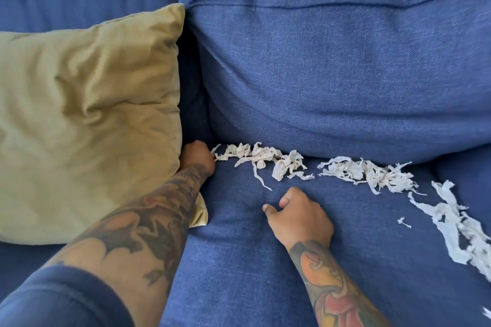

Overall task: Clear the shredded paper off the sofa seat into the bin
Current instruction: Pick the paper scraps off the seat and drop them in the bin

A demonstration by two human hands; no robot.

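Observation:
White shredded paper [268, 159] lies in a ragged band along the back of the blue sofa seat [239, 247], where it meets the back cushion. The band runs right into a second clump [372, 172] and a longer trail [457, 225] at the right edge. My left hand [198, 156] reaches to the left end of the band, fingers curled down at the first shreds; whether it holds any is hidden. My right hand [300, 212] rests on the seat just in front of the paper, fingers loosely curled, holding nothing. No bin is in view.
An olive-green throw pillow [87, 119] leans at the left, touching my left wrist. The blue back cushion [332, 74] bulges over the seat's rear edge. One small loose scrap [403, 221] lies apart on the seat at the right.

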